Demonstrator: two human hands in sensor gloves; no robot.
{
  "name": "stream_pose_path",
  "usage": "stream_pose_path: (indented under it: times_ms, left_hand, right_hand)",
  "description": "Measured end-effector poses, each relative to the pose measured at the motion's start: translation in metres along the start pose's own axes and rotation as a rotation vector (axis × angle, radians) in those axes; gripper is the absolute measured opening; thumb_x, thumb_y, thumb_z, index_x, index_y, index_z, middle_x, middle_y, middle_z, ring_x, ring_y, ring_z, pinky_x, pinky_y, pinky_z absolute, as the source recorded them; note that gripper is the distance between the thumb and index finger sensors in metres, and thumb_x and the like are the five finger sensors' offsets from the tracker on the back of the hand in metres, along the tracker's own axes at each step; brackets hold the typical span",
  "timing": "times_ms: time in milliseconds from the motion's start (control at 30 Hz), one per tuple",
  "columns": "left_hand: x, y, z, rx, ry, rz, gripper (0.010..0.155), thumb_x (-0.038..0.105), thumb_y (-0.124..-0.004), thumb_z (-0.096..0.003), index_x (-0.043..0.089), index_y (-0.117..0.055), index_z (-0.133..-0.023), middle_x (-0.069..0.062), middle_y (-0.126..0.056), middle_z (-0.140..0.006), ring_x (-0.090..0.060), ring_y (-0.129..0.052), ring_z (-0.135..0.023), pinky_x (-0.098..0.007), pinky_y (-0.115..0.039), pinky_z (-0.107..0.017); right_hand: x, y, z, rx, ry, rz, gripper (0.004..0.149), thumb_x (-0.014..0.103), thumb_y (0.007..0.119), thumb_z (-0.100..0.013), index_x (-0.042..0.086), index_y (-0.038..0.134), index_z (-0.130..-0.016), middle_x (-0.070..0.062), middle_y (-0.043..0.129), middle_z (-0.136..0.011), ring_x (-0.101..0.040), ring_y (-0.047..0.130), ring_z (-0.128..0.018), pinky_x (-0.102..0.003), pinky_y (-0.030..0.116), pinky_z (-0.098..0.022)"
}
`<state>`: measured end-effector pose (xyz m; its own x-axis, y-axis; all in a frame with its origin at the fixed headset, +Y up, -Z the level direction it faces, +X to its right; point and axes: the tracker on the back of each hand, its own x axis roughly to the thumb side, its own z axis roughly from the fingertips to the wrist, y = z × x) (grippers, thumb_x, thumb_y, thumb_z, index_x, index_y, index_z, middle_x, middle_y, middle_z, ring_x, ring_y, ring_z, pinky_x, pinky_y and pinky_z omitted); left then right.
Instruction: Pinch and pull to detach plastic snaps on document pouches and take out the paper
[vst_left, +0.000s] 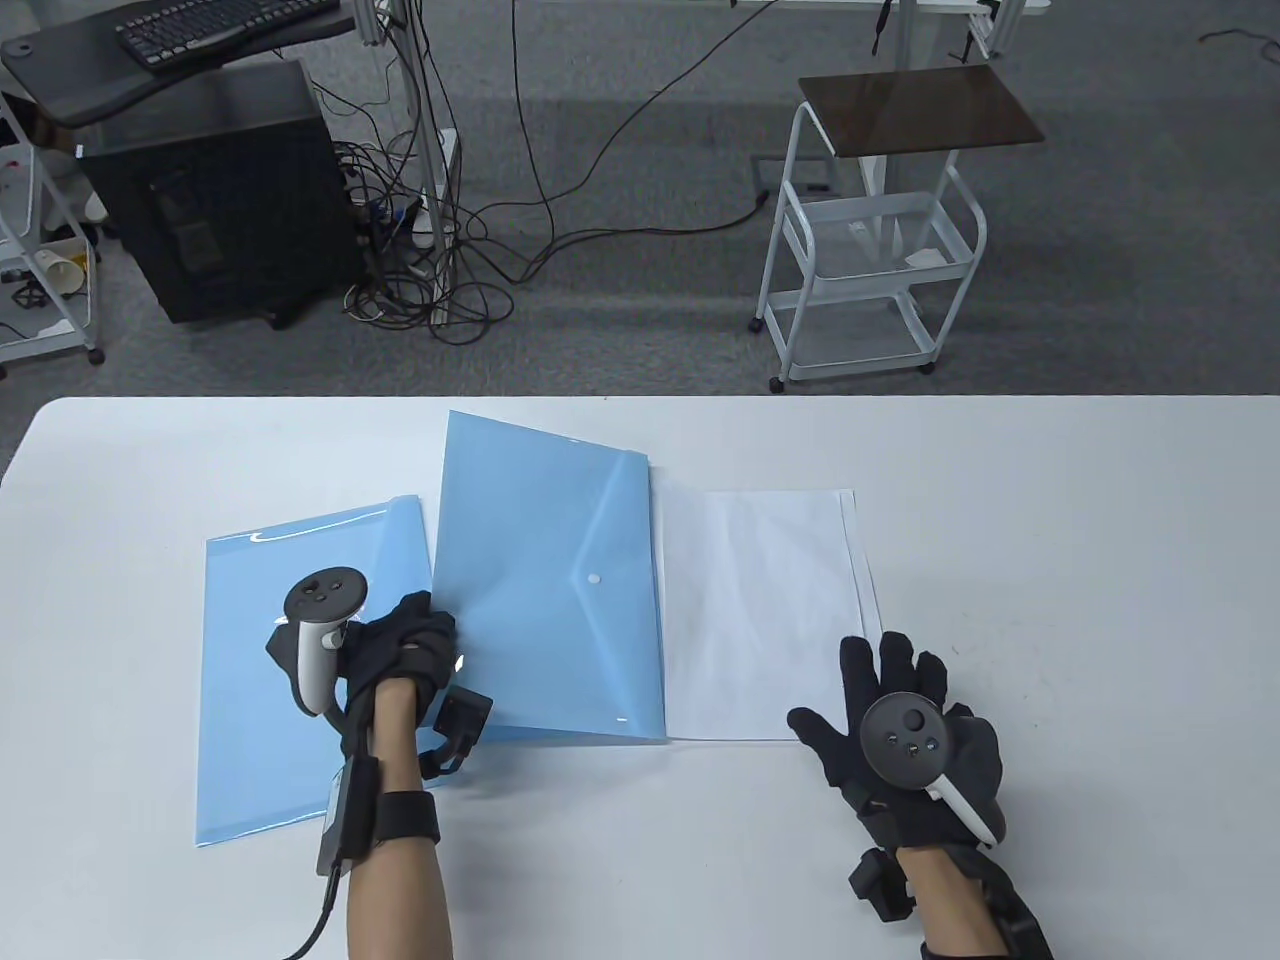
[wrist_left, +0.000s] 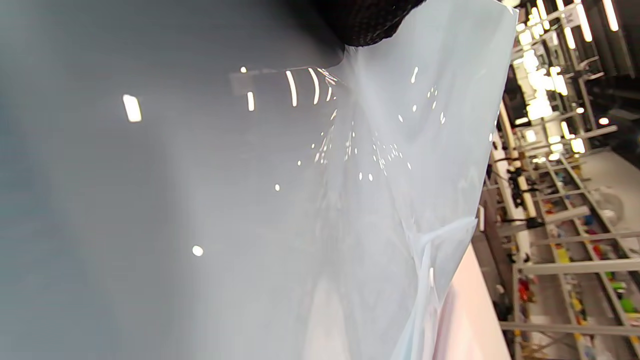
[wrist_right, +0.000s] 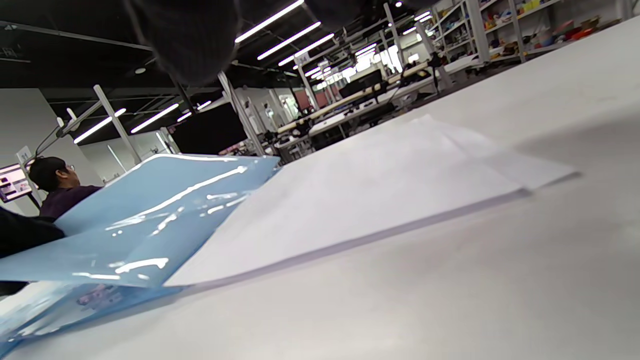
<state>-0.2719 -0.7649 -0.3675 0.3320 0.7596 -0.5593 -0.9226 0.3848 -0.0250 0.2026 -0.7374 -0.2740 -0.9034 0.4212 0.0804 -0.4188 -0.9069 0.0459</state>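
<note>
The left hand (vst_left: 405, 640) gripped the left edge of the raised blue pouch (vst_left: 550, 590), tilting it off the table (vst_left: 1050, 560); its white snap (vst_left: 594, 578) sat on the flap. Just right of that pouch lay the paper stack (vst_left: 760, 610). The right hand (vst_left: 900, 730) rested spread and empty near the stack's corner. A second pouch (vst_left: 260, 680) lay flat left of the raised one.
</note>
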Motion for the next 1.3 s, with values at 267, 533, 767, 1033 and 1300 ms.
stream_pose_path:
  times_ms: [267, 533, 767, 1033, 1300]
  left_hand:
    - [-0.007, -0.002, -0.013, 0.067, 0.043, -0.065, 0.055, 0.027, -0.071, -0.057, 0.015, -0.055, -0.109, -0.008, -0.091, -0.084, -0.028, -0.102, -0.052, -0.042, -0.088, -0.041]
    - [-0.008, 0.005, -0.001, 0.183, 0.035, -0.175, 0.063, 0.029, -0.076, -0.0558, 0.017, -0.05, -0.111, -0.016, -0.077, -0.099, -0.036, -0.097, -0.067, -0.046, -0.084, -0.049]
    - [-0.002, 0.027, 0.03, 0.326, -0.047, -0.353, 0.067, 0.034, -0.078, -0.0551, 0.018, -0.048, -0.112, -0.016, -0.062, -0.112, -0.044, -0.084, -0.086, -0.051, -0.08, -0.056]
    - [-0.021, 0.066, 0.052, 0.383, 0.033, -0.484, 0.088, 0.048, -0.079, -0.0537, 0.006, -0.031, -0.114, -0.026, -0.039, -0.119, -0.063, -0.051, -0.1, -0.072, -0.055, -0.066]
    - [-0.064, 0.09, 0.043, 0.381, 0.206, -0.468, 0.099, 0.053, -0.08, -0.0529, -0.002, -0.023, -0.113, -0.035, -0.028, -0.117, -0.072, -0.035, -0.098, -0.082, -0.045, -0.06]
  right_hand:
    - [0.002, 0.001, -0.001, 0.006, -0.011, 0.0, 0.088, 0.06, 0.069, -0.055, 0.008, 0.036, -0.118, -0.038, 0.028, -0.122, -0.072, 0.028, -0.099, -0.091, 0.032, -0.054]
    - [0.002, 0.001, 0.001, 0.011, -0.01, -0.006, 0.087, 0.06, 0.069, -0.055, 0.008, 0.037, -0.117, -0.039, 0.028, -0.122, -0.073, 0.028, -0.099, -0.091, 0.032, -0.053]
    - [0.002, 0.001, 0.004, 0.006, -0.014, -0.011, 0.087, 0.06, 0.069, -0.055, 0.008, 0.037, -0.117, -0.039, 0.028, -0.122, -0.072, 0.028, -0.099, -0.091, 0.031, -0.053]
    - [0.002, 0.0, 0.004, -0.005, -0.014, -0.004, 0.087, 0.06, 0.069, -0.055, 0.008, 0.038, -0.117, -0.039, 0.029, -0.122, -0.073, 0.028, -0.099, -0.091, 0.032, -0.053]
    - [0.002, -0.001, 0.005, -0.001, -0.011, -0.002, 0.087, 0.06, 0.069, -0.055, 0.008, 0.038, -0.117, -0.039, 0.029, -0.122, -0.072, 0.029, -0.099, -0.091, 0.032, -0.053]
